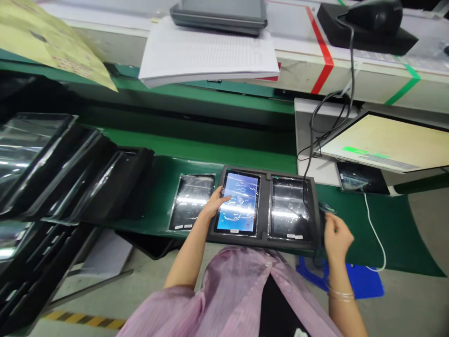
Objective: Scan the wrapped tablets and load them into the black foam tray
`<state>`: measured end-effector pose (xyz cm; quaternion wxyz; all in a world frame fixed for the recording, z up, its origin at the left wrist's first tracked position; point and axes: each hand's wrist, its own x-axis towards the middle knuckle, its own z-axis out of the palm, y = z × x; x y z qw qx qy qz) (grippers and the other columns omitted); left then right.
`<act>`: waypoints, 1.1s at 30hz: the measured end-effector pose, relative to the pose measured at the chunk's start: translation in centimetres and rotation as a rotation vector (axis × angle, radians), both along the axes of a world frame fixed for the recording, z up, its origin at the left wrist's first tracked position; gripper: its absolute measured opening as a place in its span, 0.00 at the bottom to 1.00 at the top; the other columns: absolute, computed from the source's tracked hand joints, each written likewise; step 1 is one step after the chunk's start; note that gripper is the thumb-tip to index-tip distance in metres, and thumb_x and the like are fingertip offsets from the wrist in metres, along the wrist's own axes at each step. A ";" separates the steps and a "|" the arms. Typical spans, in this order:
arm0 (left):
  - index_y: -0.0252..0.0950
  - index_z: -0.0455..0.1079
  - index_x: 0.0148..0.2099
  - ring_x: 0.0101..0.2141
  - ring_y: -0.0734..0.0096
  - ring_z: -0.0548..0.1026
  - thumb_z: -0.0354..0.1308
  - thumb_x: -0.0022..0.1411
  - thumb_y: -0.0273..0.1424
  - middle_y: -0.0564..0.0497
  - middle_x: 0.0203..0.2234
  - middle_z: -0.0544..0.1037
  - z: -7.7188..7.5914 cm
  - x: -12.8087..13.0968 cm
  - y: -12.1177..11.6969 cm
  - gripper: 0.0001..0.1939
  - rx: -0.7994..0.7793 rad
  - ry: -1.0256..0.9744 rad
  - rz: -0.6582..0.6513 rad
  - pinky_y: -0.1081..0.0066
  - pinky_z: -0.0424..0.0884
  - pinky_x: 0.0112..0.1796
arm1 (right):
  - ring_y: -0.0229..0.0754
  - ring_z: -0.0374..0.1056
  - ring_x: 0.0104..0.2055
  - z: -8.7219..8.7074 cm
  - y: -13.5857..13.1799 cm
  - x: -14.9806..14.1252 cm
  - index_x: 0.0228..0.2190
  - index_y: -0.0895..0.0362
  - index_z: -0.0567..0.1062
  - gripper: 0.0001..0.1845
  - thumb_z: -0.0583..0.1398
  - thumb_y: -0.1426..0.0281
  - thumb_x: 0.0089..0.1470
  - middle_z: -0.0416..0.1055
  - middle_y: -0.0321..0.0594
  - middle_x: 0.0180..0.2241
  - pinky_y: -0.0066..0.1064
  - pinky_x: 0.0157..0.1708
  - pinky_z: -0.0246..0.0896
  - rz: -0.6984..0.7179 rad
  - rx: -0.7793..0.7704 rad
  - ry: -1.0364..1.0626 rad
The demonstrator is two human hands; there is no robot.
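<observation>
A tablet (238, 203) with a lit blue lock screen lies in the left slot of a dark foam tray (264, 206). My left hand (216, 203) grips its left edge, thumb over the glass and fingers mostly hidden. In the tray's right slot is a second tablet (290, 208), dark and film-covered, with small white labels. Just beyond the tray's right end, my right hand (336, 236) is closed, fingers pinched by a small dark shiny item (328, 208) that I cannot make out. Another dark tablet (192, 201) rests on the green mat left of the tray.
Stacked black trays with film-wrapped tablets (70, 173) fill the left side. A monitor (389, 140) stands at right, with a tablet (363, 178) and white cable (377, 234) below it. A black cable (310, 154) hangs from the shelf, where papers (210, 54) overhang.
</observation>
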<state>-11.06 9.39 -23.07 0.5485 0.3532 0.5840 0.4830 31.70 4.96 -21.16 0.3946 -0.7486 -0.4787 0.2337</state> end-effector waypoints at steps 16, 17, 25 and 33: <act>0.35 0.66 0.45 0.33 0.68 0.75 0.67 0.40 0.35 0.50 0.35 0.77 3.7 3.9 -3.2 0.28 0.089 -0.142 0.313 0.69 0.70 0.38 | 0.43 0.70 0.25 4.4 -5.3 0.2 0.46 0.61 0.70 0.36 0.69 0.55 0.38 0.75 0.43 0.27 0.32 0.24 0.66 0.090 -0.390 0.561; 0.35 0.66 0.46 0.35 0.67 0.75 0.67 0.41 0.35 0.49 0.37 0.77 4.3 4.2 -3.1 0.28 0.108 -0.138 0.324 0.69 0.70 0.40 | 0.42 0.68 0.23 5.3 -6.6 -1.2 0.46 0.62 0.70 0.35 0.69 0.55 0.39 0.74 0.43 0.24 0.30 0.23 0.65 0.164 -0.439 0.590; 0.34 0.66 0.47 0.43 0.62 0.75 0.66 0.42 0.33 0.45 0.42 0.77 6.5 5.6 -1.8 0.27 0.192 -0.104 0.331 0.65 0.69 0.48 | 0.36 0.65 0.21 7.2 -9.7 -10.8 0.38 0.60 0.69 0.18 0.62 0.62 0.48 0.69 0.33 0.20 0.28 0.24 0.62 0.662 -0.533 0.649; 0.36 0.67 0.44 0.40 0.63 0.75 0.67 0.41 0.34 0.47 0.39 0.77 6.5 5.4 -1.8 0.26 0.152 -0.081 0.337 0.67 0.70 0.44 | 0.34 0.63 0.20 6.8 -9.4 -11.3 0.36 0.58 0.67 0.14 0.61 0.64 0.49 0.67 0.30 0.22 0.25 0.22 0.60 0.658 -0.461 0.712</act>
